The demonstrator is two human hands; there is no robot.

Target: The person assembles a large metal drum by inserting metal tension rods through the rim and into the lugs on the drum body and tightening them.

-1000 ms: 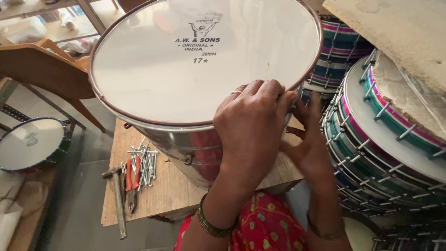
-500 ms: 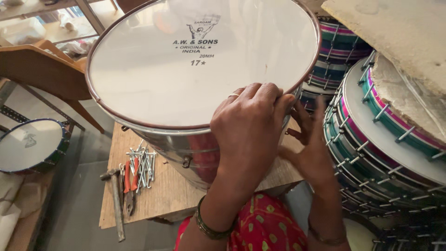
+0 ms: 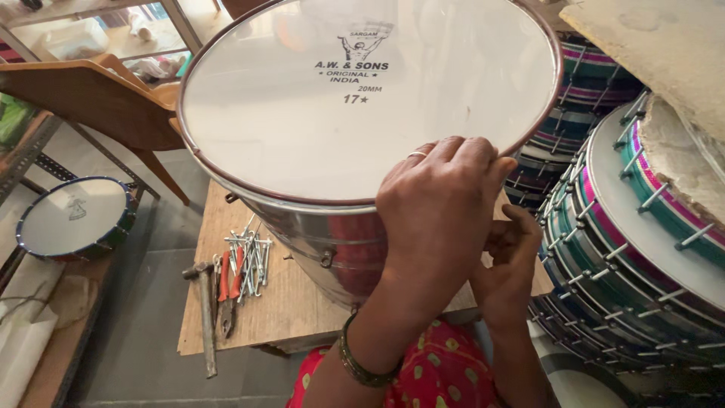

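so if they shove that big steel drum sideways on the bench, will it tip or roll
The steel drum stands tilted on the wooden bench, so it looks apt to tip. Its round, shiny shell would probably roll and feel slippery. The left hand grips the rim while the right hand is at the shell, likely steadying it.

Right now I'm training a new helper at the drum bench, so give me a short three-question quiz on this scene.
1. True or false: the left hand rests on the rim of the big drum.
2. Where is the right hand: A) on the hammer, B) beside the drum's shell, below the rim?
3. What lies on the wooden table beside the pliers?

Key: 1 true; 2 B; 3 a hammer and loose metal bolts.
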